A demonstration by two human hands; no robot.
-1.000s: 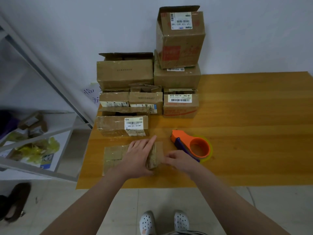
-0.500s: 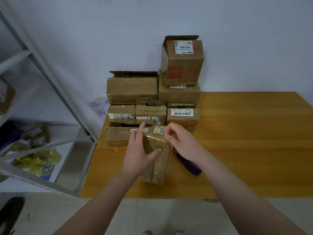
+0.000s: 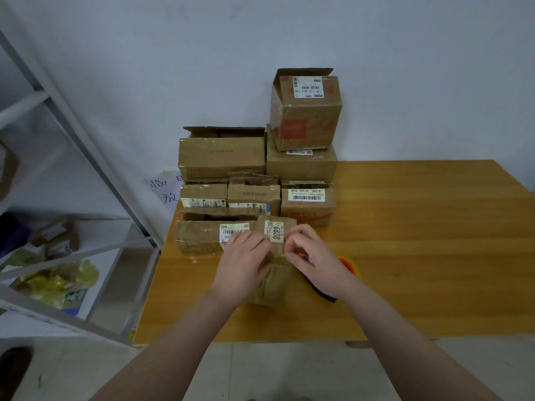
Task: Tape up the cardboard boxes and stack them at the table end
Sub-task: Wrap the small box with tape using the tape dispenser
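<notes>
Brown cardboard fills the middle of the view: a small box (image 3: 272,282) stands on end over the near left part of the table (image 3: 419,256), held between both hands. Whether it rests on the wood or hangs just above it cannot be told. The left hand (image 3: 246,264) grips the box's left side, fingers and thumb curled round it. The right hand (image 3: 312,256) pinches the box's far right edge with bent fingertips, just beside a white label (image 3: 274,231) reading 6838. Just right of that hand lies an orange dispenser (image 3: 347,263), mostly hidden behind it. A pile (image 3: 301,166) of more boxes sits at the far left of the table against the wall (image 3: 405,68), its nearest box just beyond the left hand. A shelf (image 3: 72,146) stands left of the table.
</notes>
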